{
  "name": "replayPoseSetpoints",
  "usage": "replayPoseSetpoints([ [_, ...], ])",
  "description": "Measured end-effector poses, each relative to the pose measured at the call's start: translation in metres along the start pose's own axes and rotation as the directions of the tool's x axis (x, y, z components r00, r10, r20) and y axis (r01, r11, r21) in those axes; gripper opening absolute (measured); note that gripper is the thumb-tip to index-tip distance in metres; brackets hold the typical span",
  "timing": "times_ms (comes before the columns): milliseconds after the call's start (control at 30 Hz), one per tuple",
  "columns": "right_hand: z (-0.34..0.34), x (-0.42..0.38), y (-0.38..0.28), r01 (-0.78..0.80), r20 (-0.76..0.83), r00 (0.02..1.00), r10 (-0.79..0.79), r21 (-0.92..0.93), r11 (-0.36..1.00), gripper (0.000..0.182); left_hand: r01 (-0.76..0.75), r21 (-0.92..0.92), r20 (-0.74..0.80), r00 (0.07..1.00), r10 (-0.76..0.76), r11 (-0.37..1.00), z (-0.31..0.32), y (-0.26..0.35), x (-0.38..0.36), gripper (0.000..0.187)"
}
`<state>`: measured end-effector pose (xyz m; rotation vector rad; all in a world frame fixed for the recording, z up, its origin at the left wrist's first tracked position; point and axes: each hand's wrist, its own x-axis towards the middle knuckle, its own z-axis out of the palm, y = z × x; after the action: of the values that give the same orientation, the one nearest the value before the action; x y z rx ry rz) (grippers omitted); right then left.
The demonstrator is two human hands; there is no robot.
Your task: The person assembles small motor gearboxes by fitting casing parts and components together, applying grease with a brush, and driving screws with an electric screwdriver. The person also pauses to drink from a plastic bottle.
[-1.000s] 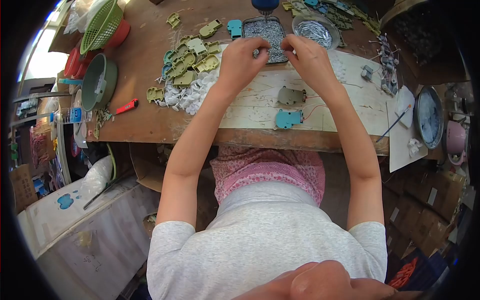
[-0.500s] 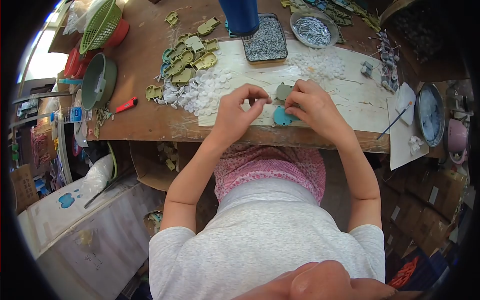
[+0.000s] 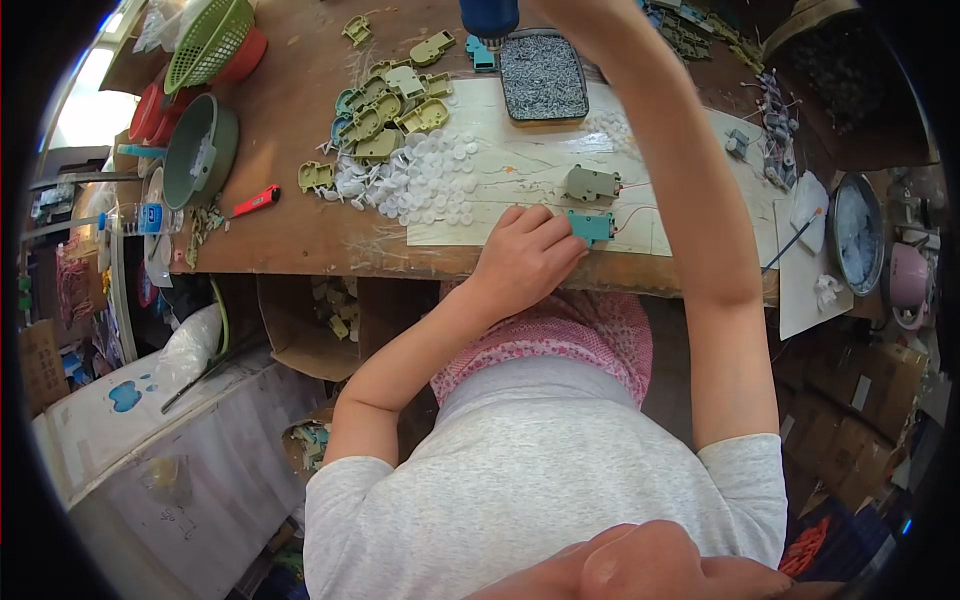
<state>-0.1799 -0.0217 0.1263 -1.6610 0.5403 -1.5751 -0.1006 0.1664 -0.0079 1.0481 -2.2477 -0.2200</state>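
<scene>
My left hand [image 3: 532, 255] lies at the table's front edge, its fingers closed on the left end of a teal plastic housing [image 3: 592, 227] with a thin red wire at its right. Just behind it sits a grey-green housing [image 3: 592, 183], also with wires. My right arm reaches far forward; my right hand [image 3: 575, 8] is at the top edge of the view, its fingers cut off. Near it hangs a blue power driver [image 3: 489, 17], its tip above the left rim of a black tray of small screws [image 3: 543, 75].
Left of the housings lie white round caps [image 3: 430, 175] and olive housings [image 3: 380, 115]. A red cutter [image 3: 256, 202] and a green basin [image 3: 200, 155] are further left. A brush [image 3: 792, 240] and a round metal pan [image 3: 860, 233] stand right.
My right hand has moved from the housings up to the top edge. My left hand has come down to the teal housing, which now lies turned. The driver hangs slightly higher.
</scene>
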Motion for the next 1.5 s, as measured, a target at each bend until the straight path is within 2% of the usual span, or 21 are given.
replayPoseSetpoints([
  [100,-0.004,-0.002,0.006,-0.206,0.256,0.949,0.185,0.058,0.977,0.061,0.010,-0.100,-0.052,0.999,-0.015,0.995,-0.006,-0.004,-0.001,0.015],
  [133,-0.006,-0.013,-0.010,-0.151,0.210,0.970,0.119,0.140,0.979,0.055,0.014,-0.106,-0.059,0.998,-0.020,0.994,-0.009,-0.010,-0.003,0.015],
  [167,-0.017,-0.027,-0.017,-0.230,0.182,0.959,0.217,0.049,0.972,0.054,0.101,-0.149,-0.066,0.992,-0.112,0.984,-0.012,-0.017,-0.004,0.019],
  [200,-0.030,-0.043,-0.016,-0.209,0.187,0.962,0.198,0.039,0.977,0.051,0.189,-0.192,-0.068,0.976,-0.205,0.963,-0.014,-0.022,-0.004,0.023],
  [233,-0.041,-0.060,-0.014,-0.188,0.193,0.965,0.179,0.030,0.982,0.051,0.197,-0.200,-0.076,0.974,-0.216,0.960,-0.015,-0.025,0.001,0.023],
  [267,-0.045,-0.077,-0.014,-0.235,0.082,0.968,0.235,-0.012,0.972,0.081,0.208,-0.244,-0.067,0.971,-0.231,0.947,-0.018,-0.030,0.011,0.028],
  [300,-0.050,-0.090,-0.016,-0.266,0.035,0.963,0.268,-0.054,0.963,0.090,0.216,-0.285,-0.057,0.969,-0.242,0.934,-0.020,-0.034,0.020,0.034],
  [333,-0.054,-0.102,-0.012,-0.278,0.000,0.961,0.278,-0.066,0.958,0.091,0.208,-0.289,0.022,0.977,-0.211,0.934,-0.018,-0.039,0.028,0.043],
  [433,-0.058,-0.111,-0.014,-0.245,-0.089,0.967,0.239,-0.056,0.968,0.093,0.145,-0.194,0.101,0.987,-0.128,0.970,-0.002,-0.048,0.043,0.044],
  [567,-0.055,-0.113,-0.010,-0.200,-0.174,0.966,0.194,-0.017,0.980,0.095,0.168,-0.171,0.220,0.967,-0.129,0.971,0.000,-0.052,0.048,0.044],
  [800,-0.060,-0.115,-0.001,-0.237,-0.089,0.967,0.240,0.047,0.970,0.095,0.170,-0.135,0.184,0.972,-0.143,0.976,0.001,-0.051,0.048,0.041],
  [867,-0.066,-0.117,0.006,-0.303,0.106,0.952,0.288,0.186,0.935,0.097,0.165,-0.133,0.183,0.973,-0.139,0.977,0.000,-0.050,0.048,0.041],
  [1067,-0.069,-0.112,0.011,-0.366,0.160,0.928,0.337,0.216,0.905,0.096,0.179,-0.093,0.190,0.969,-0.159,0.979,0.000,-0.048,0.048,0.038],
  [1167,-0.067,-0.110,0.006,-0.392,0.160,0.915,0.370,0.144,0.909,0.097,0.175,-0.078,0.204,0.966,-0.156,0.981,0.001,-0.047,0.047,0.036],
  [1233,-0.059,-0.117,-0.006,-0.337,0.021,0.941,0.337,0.142,0.931,0.096,0.163,-0.049,0.184,0.971,-0.152,0.985,0.001,-0.048,0.048,0.035],
  [1300,-0.059,-0.131,-0.013,-0.333,0.012,0.940,0.340,0.245,0.911,0.097,0.165,-0.049,0.157,0.975,-0.156,0.985,0.002,-0.049,0.047,0.035],
  [1367,-0.049,-0.140,-0.022,-0.344,-0.067,0.930,0.362,0.187,0.920,0.097,0.149,-0.045,0.140,0.980,-0.141,0.988,0.002,-0.048,0.046,0.035],
  [1500,-0.051,-0.144,-0.013,-0.346,-0.031,0.934,0.357,0.173,0.922,0.096,0.173,-0.023,0.166,0.972,-0.167,0.985,0.006,-0.046,0.044,0.035],
])
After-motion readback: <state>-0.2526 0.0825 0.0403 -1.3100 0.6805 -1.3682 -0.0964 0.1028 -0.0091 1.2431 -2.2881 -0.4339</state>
